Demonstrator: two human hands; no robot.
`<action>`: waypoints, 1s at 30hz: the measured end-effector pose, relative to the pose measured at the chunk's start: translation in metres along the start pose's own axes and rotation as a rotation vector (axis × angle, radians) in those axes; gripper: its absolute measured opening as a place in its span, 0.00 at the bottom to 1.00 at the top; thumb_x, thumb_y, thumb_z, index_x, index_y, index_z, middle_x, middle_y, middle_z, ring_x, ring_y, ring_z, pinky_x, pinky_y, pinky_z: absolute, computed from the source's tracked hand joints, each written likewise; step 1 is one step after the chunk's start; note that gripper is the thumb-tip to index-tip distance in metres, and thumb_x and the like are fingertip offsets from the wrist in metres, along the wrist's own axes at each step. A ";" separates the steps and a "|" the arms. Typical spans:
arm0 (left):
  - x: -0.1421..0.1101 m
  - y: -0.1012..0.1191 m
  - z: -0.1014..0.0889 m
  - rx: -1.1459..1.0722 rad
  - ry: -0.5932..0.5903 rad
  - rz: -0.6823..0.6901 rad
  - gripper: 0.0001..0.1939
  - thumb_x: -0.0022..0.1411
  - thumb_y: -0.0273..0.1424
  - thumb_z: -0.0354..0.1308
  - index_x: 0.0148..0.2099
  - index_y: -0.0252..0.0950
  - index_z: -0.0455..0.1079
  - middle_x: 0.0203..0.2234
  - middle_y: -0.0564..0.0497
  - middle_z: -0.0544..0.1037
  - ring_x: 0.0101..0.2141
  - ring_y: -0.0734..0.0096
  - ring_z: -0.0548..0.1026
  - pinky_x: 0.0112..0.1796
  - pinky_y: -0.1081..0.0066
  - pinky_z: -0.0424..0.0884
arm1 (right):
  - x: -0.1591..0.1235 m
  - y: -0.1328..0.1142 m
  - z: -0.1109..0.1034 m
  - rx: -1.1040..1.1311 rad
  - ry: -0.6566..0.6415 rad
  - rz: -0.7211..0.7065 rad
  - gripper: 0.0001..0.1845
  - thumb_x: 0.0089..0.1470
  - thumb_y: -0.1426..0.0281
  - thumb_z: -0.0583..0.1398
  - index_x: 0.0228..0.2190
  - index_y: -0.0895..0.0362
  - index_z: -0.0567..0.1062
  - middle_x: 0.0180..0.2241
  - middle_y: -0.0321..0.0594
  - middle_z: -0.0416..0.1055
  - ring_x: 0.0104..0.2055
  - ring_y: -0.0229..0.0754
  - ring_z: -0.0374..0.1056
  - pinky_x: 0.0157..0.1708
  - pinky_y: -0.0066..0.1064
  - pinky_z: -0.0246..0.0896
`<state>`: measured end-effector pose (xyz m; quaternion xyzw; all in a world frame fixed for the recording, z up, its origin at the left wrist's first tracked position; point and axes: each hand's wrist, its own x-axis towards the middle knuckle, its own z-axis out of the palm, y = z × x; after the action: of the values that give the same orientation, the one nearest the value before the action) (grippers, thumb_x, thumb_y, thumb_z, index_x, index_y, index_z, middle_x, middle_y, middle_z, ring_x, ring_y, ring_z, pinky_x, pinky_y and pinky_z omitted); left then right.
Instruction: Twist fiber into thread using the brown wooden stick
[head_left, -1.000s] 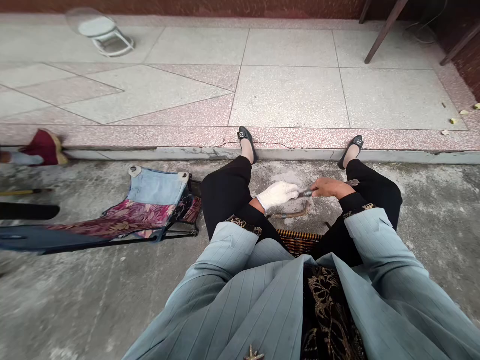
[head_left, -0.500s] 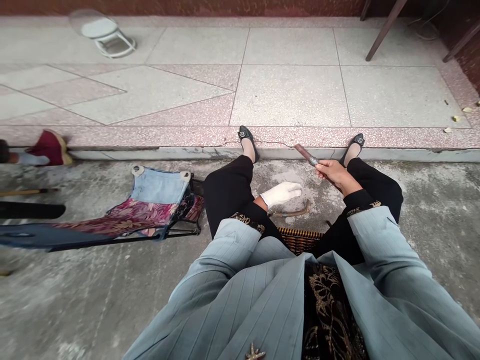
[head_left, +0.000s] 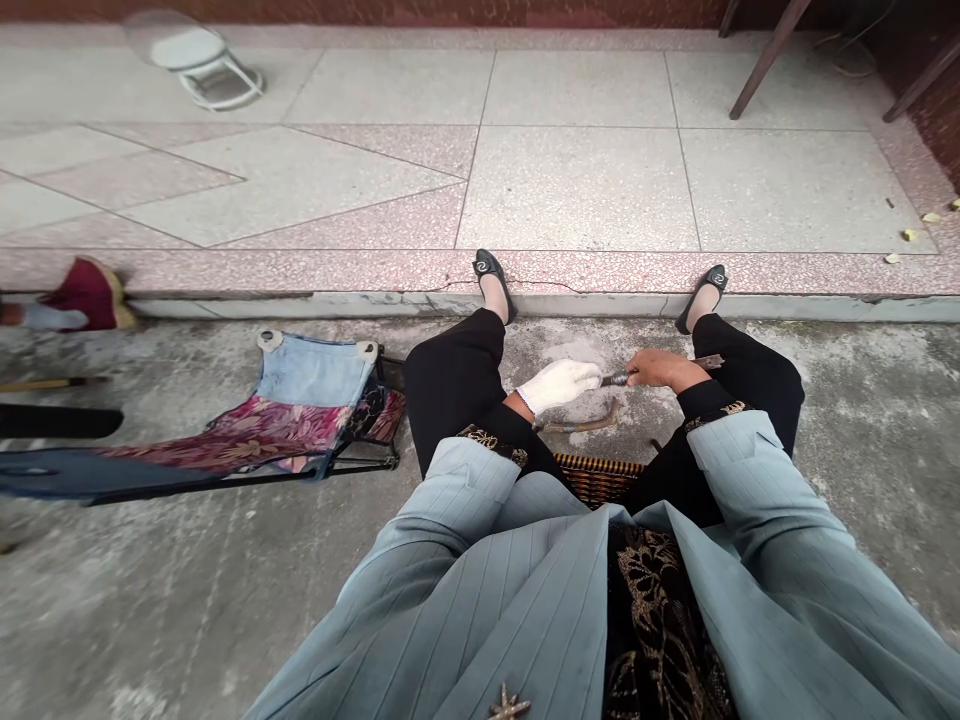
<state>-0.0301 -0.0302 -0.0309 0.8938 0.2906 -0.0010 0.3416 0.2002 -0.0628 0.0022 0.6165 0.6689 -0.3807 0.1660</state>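
I sit low with my knees apart over a concrete floor. My right hand (head_left: 658,368), bare, is closed round a small dark tool (head_left: 616,378) with a metal band; its handle end pokes out toward my right knee. My left hand (head_left: 561,384) wears a white glove and rests at the tool's tip, fingers curled; what it holds is hidden. A white powdery patch (head_left: 577,352) marks the concrete just beyond the hands. A rusty curved metal piece (head_left: 581,426) lies on the floor just below them.
A folding stool (head_left: 300,410) with floral and denim cloth lies tipped at my left. A raised terrazzo step (head_left: 570,275) runs across ahead, my feet against it. A woven basket edge (head_left: 598,480) sits between my legs. A white stool (head_left: 196,62) stands far left; wooden legs (head_left: 765,60) far right.
Half a second ago my right hand was lifted with the tool pointing up and away. It has come back down so the tool's tip meets my gloved left hand.
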 end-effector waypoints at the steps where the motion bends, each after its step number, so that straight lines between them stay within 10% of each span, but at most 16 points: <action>1: 0.000 -0.001 -0.001 -0.022 0.015 -0.024 0.18 0.68 0.39 0.48 0.49 0.36 0.75 0.42 0.48 0.80 0.42 0.63 0.76 0.45 0.71 0.68 | -0.002 0.002 0.000 0.055 -0.104 -0.064 0.09 0.54 0.66 0.62 0.32 0.57 0.81 0.30 0.44 0.76 0.30 0.42 0.68 0.30 0.30 0.57; 5: 0.002 -0.004 -0.005 -0.199 0.044 -0.043 0.18 0.67 0.38 0.49 0.47 0.34 0.75 0.41 0.48 0.80 0.41 0.64 0.76 0.45 0.71 0.68 | -0.013 0.009 -0.006 0.508 -0.425 -0.450 0.17 0.50 0.60 0.65 0.38 0.59 0.81 0.27 0.38 0.73 0.27 0.37 0.65 0.31 0.29 0.59; 13: 0.003 0.003 -0.004 -0.224 0.016 -0.043 0.21 0.68 0.42 0.46 0.42 0.32 0.74 0.36 0.48 0.78 0.37 0.65 0.73 0.41 0.69 0.67 | -0.007 0.008 -0.003 1.077 0.177 -0.357 0.18 0.48 0.56 0.65 0.25 0.60 0.73 0.23 0.34 0.68 0.24 0.33 0.60 0.27 0.27 0.54; 25: 0.006 0.005 0.003 0.006 -0.014 -0.015 0.19 0.70 0.38 0.45 0.49 0.33 0.72 0.40 0.45 0.79 0.41 0.63 0.74 0.44 0.70 0.66 | 0.001 0.004 -0.004 0.359 0.364 -0.020 0.12 0.57 0.64 0.57 0.27 0.58 0.73 0.25 0.39 0.71 0.29 0.40 0.65 0.30 0.30 0.55; 30: 0.004 0.001 0.012 0.045 -0.087 0.070 0.18 0.68 0.38 0.47 0.45 0.35 0.75 0.34 0.45 0.78 0.36 0.62 0.75 0.39 0.69 0.65 | 0.001 0.003 0.001 0.127 -0.013 -0.034 0.08 0.54 0.67 0.61 0.27 0.57 0.77 0.27 0.43 0.74 0.27 0.40 0.66 0.28 0.30 0.54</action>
<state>-0.0237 -0.0359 -0.0401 0.9099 0.2440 -0.0347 0.3335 0.2032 -0.0628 0.0004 0.6118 0.6527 -0.4291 0.1242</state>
